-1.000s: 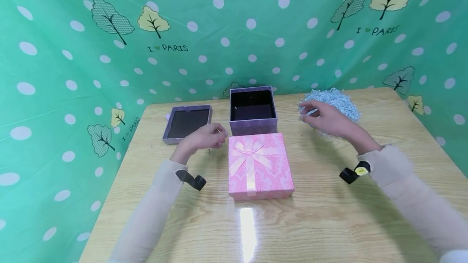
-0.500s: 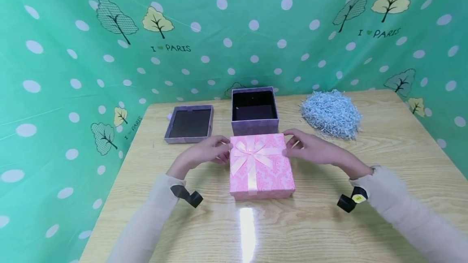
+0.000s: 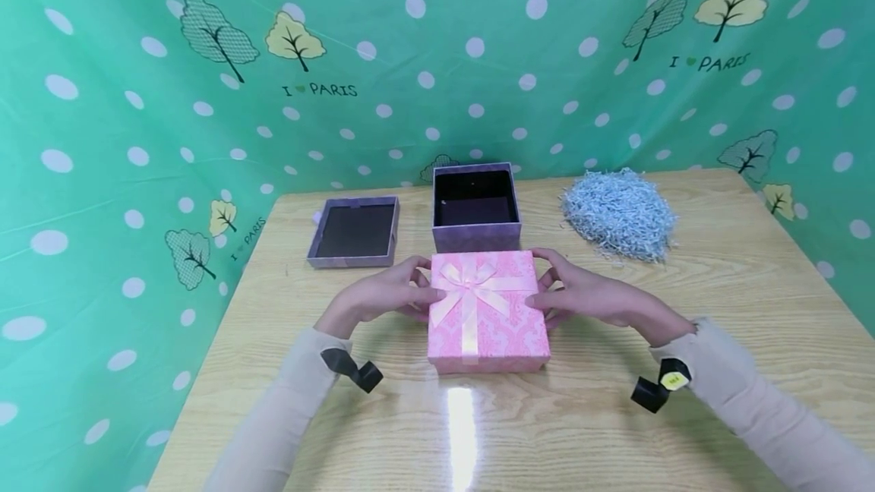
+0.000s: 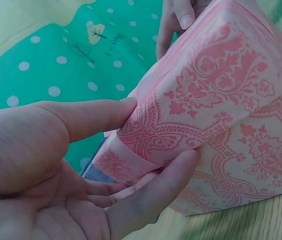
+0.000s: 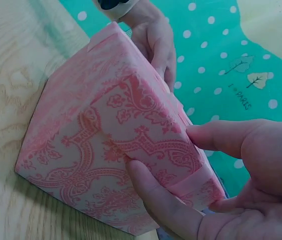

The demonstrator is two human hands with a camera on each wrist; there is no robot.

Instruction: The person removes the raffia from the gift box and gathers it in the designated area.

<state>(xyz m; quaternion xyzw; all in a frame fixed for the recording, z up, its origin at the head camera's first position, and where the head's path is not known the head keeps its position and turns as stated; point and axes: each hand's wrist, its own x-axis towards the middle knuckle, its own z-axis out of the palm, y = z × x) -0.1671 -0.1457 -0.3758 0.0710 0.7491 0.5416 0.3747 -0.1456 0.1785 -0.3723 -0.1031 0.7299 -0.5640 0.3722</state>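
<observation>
You have a pink patterned gift-box lid (image 3: 506, 329) pinched from both sides, your left hand (image 3: 383, 292) at its left edge and your right hand (image 3: 593, 294) at its right. Each grip is narrow: your thumb sits at the lid's top edge and a finger touches the lower part of its side wall. The lid sits over the matching gift-box base (image 4: 246, 160), which stands on the wood-grain table (image 3: 383, 446) right in front of you. A pale pink ribbon bow (image 3: 468, 287) lies towards the lid's far left corner.

Just beyond stands an open purple box (image 3: 476, 238) with a dark inside — you cannot tell from here whether the two boxes touch. Its purple lid (image 3: 352, 261) lies inside-up to the left, and a heap of light-blue shredded paper (image 3: 618, 212) lies to the right. A green polka-dot cloth (image 3: 472, 120) hangs behind.
</observation>
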